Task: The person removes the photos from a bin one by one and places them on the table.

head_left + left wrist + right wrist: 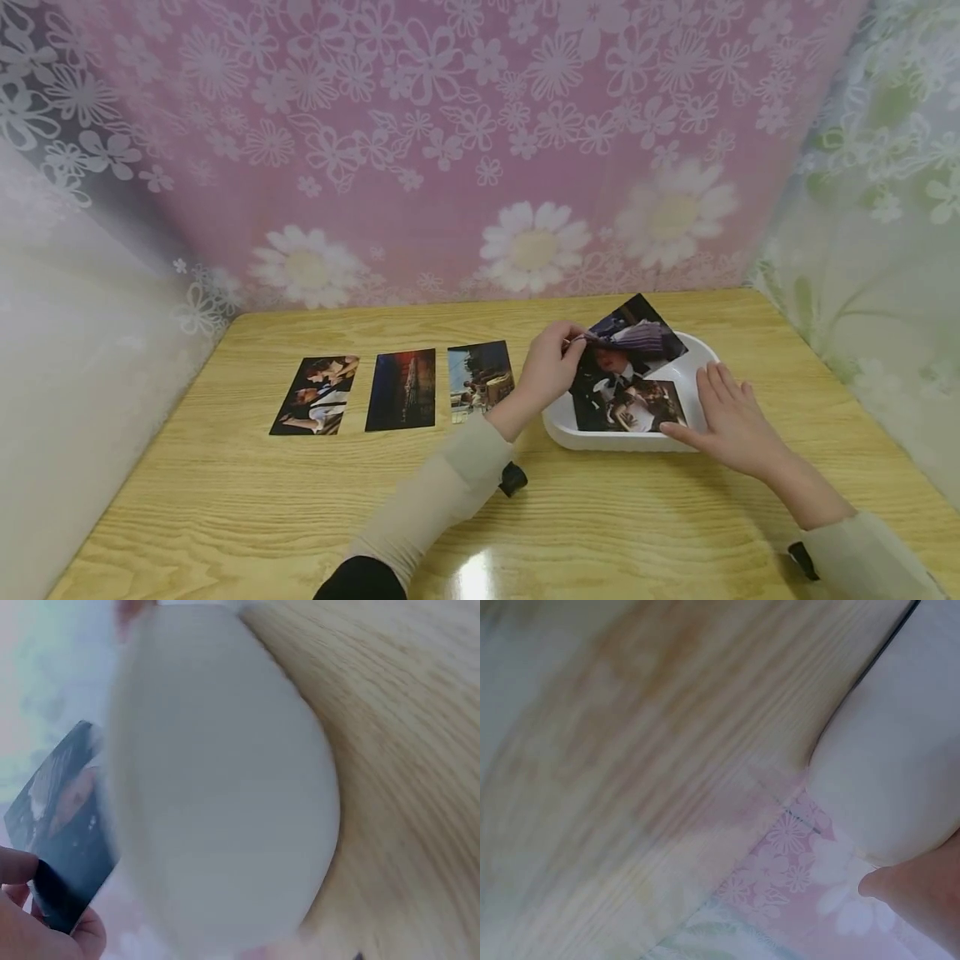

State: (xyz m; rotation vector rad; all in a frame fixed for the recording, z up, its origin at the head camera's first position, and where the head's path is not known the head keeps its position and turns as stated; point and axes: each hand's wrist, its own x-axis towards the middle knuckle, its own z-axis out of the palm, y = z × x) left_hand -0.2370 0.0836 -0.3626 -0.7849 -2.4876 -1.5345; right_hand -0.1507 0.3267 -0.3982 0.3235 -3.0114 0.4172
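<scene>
My left hand point(551, 367) pinches the corner of a photo point(637, 333) between thumb and fingers, holding it tilted above a white tray point(703, 354). In the left wrist view that photo point(71, 817) hangs beside the pale outer wall of the tray point(225, 780). Another photo point(648, 406), showing a figure in white, lies inside the tray near its front edge. My right hand point(738, 421) rests on the tray's right rim with its fingers fairly straight. In the right wrist view a fingertip point(877, 883) lies against the tray's edge.
Three photos lie in a row left of the tray: one of people point(315, 396), one of a lit tower point(402, 389) and one of a daytime scene point(480, 379). All sit on a wooden table point(262, 508). A pink flowered cloth point(420, 167) hangs behind it.
</scene>
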